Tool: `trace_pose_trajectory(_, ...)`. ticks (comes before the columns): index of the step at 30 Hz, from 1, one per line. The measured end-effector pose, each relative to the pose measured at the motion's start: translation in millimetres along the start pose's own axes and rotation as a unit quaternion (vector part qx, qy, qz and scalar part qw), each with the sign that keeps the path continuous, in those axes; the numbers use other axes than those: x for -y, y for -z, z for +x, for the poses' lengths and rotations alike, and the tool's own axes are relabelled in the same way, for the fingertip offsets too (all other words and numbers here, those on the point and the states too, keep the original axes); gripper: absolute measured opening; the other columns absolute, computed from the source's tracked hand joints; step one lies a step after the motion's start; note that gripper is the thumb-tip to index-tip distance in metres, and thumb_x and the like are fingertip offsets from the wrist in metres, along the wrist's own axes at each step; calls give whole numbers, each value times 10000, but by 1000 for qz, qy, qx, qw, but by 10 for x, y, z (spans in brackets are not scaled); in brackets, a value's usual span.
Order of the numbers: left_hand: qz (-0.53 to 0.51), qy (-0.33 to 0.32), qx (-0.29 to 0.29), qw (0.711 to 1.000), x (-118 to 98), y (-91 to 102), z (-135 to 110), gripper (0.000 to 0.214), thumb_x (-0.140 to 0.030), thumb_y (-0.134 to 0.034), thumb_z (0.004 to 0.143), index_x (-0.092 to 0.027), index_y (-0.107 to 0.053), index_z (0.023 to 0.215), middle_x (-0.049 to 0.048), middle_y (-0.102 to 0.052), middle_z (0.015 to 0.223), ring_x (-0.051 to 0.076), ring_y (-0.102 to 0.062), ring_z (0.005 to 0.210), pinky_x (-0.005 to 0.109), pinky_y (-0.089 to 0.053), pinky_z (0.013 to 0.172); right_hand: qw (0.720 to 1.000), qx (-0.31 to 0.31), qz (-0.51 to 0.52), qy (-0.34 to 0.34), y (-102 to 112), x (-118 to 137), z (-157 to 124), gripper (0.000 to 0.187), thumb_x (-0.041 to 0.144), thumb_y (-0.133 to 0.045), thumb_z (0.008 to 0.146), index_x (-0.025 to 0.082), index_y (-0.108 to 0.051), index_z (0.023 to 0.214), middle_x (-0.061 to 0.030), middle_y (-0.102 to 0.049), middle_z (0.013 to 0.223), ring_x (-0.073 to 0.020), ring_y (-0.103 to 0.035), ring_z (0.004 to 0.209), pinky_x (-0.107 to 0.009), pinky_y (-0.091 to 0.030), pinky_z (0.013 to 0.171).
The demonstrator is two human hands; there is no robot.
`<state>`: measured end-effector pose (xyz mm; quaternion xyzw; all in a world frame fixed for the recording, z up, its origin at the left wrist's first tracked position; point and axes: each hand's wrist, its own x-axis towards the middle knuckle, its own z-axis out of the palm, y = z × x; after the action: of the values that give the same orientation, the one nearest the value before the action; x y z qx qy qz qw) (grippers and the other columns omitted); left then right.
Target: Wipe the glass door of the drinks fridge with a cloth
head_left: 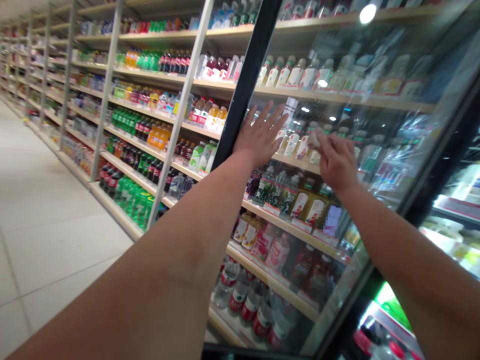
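My left hand (259,134) lies flat with fingers spread on the glass of an open fridge door (348,210), close to its black frame edge (245,85). My right hand (336,159) is closed around a small pale cloth or wad (314,140) pressed against the same glass pane. Behind the glass I see rows of drink bottles (277,192) on shelves.
Long open shelves (150,115) full of bottled drinks run away to the left along a light tiled aisle floor (41,210). The lit inside of the fridge (453,215) shows at the far right, past the door's black frame.
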<state>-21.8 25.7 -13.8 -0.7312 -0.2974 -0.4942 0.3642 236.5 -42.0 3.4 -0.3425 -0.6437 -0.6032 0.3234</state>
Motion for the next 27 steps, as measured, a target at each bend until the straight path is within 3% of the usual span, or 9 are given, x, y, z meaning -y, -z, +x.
trace_pose_trajectory(3,2,2,3,1000,-5,17,-2,615,-391,-303,1001,-242,-179,1585,10,-130,1666,267,-29,1539,508,23,1261,990,-9,-42,-131,125,-596,96,496,216,-373,989,136,-479,1468,-195,-589,1239,-302,-507,1162,-520,-374,993)
trace_pose_trajectory(6,7,5,4,1000,-21,41,-6,605,-397,-277,1007,-245,-181,1584,2,-128,1666,253,-13,1540,499,22,1264,963,-27,-55,-264,250,-1019,-24,510,199,-376,968,124,-475,1462,-220,-569,1229,-337,-483,1187,-561,-331,983)
trace_pose_trajectory(8,7,6,6,1000,-32,55,-10,606,-393,-281,1005,-254,-173,1585,-3,-126,1666,246,-13,1540,498,17,1265,944,-42,-53,-324,295,-1102,-174,518,185,-379,951,120,-475,1455,-232,-559,1227,-367,-473,1194,-592,-305,989)
trace_pose_trajectory(11,6,7,4,1000,-42,66,-14,621,-382,-306,995,-262,-163,1587,-7,-117,1667,245,-24,1540,493,11,1267,930,-57,-62,-358,270,-926,-423,521,181,-364,942,107,-493,1442,-251,-564,1239,-378,-479,1189,-598,-297,1005)
trace_pose_trajectory(14,6,7,5,1000,-37,60,-13,643,-374,-334,980,-247,-165,1587,7,-125,1666,253,-29,1540,494,6,1267,941,-70,-77,-321,170,-566,-690,516,199,-363,949,105,-509,1435,-228,-592,1267,-341,-512,1185,-556,-325,1045)
trace_pose_trajectory(19,6,4,5,1000,-18,35,-7,636,-353,-328,974,-227,-188,1581,16,-133,1666,242,-15,1541,494,14,1261,976,-52,-80,-196,68,-30,-1243,477,210,-366,975,136,-541,1413,-181,-610,1324,-289,-556,1210,-499,-412,1047)
trace_pose_trajectory(23,5,6,3,1000,-18,25,-6,633,-345,-326,971,-214,-200,1577,21,-127,1667,243,-24,1541,500,10,1261,994,3,-83,-69,150,360,-1804,520,165,-461,931,260,-516,1439,-127,-639,1308,-295,-554,1226,-465,-449,1012)
trace_pose_trajectory(27,5,11,5,1000,-24,34,-7,629,-353,-323,974,-230,-198,1578,15,-141,1665,231,-27,1542,493,4,1262,994,83,-51,54,294,769,-2340,606,146,-484,901,325,-456,1479,-87,-686,1232,-282,-600,1136,-426,-470,914)
